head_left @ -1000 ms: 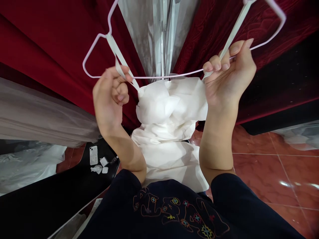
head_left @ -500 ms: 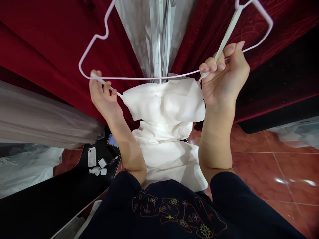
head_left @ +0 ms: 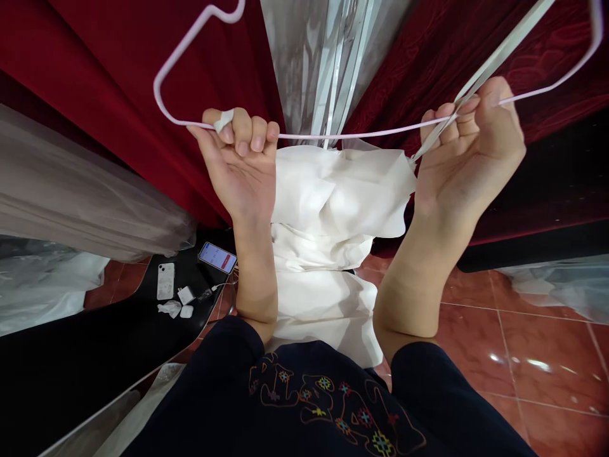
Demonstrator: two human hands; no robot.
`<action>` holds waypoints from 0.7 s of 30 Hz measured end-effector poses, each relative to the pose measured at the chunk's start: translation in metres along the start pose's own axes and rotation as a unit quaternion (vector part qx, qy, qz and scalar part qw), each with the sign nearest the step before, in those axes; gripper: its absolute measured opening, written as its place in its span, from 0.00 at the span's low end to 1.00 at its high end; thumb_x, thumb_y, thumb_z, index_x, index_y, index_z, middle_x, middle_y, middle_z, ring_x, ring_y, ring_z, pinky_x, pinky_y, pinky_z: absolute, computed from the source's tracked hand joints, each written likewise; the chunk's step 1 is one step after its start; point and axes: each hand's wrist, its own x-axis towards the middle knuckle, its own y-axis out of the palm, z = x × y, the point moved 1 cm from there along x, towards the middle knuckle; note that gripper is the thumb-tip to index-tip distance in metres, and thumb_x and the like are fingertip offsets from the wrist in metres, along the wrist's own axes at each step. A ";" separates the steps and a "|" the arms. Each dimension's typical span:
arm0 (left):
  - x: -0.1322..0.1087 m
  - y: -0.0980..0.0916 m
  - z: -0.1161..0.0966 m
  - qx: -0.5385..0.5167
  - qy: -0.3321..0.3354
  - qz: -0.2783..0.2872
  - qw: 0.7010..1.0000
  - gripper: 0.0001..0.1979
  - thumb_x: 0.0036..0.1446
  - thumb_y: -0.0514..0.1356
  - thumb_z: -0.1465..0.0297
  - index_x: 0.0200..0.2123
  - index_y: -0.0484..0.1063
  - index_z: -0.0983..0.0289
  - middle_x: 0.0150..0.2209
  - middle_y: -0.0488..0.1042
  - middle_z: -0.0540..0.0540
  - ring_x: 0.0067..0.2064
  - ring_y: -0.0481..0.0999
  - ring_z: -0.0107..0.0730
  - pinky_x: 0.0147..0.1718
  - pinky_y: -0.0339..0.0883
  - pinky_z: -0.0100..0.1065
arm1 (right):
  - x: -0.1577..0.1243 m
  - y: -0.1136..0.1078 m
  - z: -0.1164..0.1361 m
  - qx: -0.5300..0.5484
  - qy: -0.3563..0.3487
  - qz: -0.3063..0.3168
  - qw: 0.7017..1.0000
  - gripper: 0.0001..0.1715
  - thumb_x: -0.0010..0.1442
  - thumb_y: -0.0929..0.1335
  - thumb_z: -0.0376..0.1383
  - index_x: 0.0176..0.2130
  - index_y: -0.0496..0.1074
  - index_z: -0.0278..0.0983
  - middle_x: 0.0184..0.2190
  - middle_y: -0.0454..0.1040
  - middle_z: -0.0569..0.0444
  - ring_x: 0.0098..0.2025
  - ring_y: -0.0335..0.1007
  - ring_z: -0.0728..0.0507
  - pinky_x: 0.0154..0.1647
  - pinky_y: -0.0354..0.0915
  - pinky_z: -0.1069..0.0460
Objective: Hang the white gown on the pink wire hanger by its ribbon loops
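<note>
On the far left, two phones (head_left: 165,280) lie on a black surface beside a charger (head_left: 185,295). Moving in, the left hand (head_left: 240,165) is curled around the bottom bar of the white hanger (head_left: 333,134), a white strap pinned under its fingers (head_left: 223,119). The white dress (head_left: 333,209) hangs between both wrists, just below the bar, in front of red curtains (head_left: 95,76). Over on the right, the right hand (head_left: 469,149) clamps the bar and the other strap (head_left: 499,54), which runs up taut. Red floor tiles (head_left: 523,343) lie below.
</note>
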 end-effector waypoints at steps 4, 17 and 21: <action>0.003 -0.004 0.005 0.096 -0.002 -0.029 0.995 0.24 0.64 0.45 0.47 0.26 0.54 0.60 0.26 0.51 0.50 0.32 0.65 0.34 0.40 0.64 0.35 | -0.010 -0.002 0.001 -0.104 -0.054 -0.001 0.993 0.05 0.57 0.67 0.33 0.37 0.68 0.34 0.28 0.69 0.62 0.29 0.69 0.58 0.38 0.68 0.57; 0.002 -0.003 -0.004 0.078 0.011 -0.017 0.997 0.24 0.65 0.41 0.48 0.27 0.54 0.60 0.24 0.50 0.49 0.28 0.65 0.30 0.38 0.65 0.35 | -0.039 0.009 0.031 -0.285 -0.153 -0.003 0.946 0.08 0.55 0.68 0.29 0.24 0.71 0.34 0.22 0.67 0.62 0.28 0.63 0.62 0.31 0.66 0.65; 0.006 -0.005 -0.010 0.067 -0.003 -0.014 0.998 0.23 0.66 0.43 0.49 0.27 0.54 0.60 0.23 0.52 0.49 0.29 0.67 0.30 0.36 0.65 0.34 | -0.019 0.016 0.050 -0.202 -0.040 0.032 0.978 0.15 0.60 0.63 0.28 0.25 0.72 0.39 0.29 0.68 0.62 0.35 0.70 0.59 0.28 0.68 0.66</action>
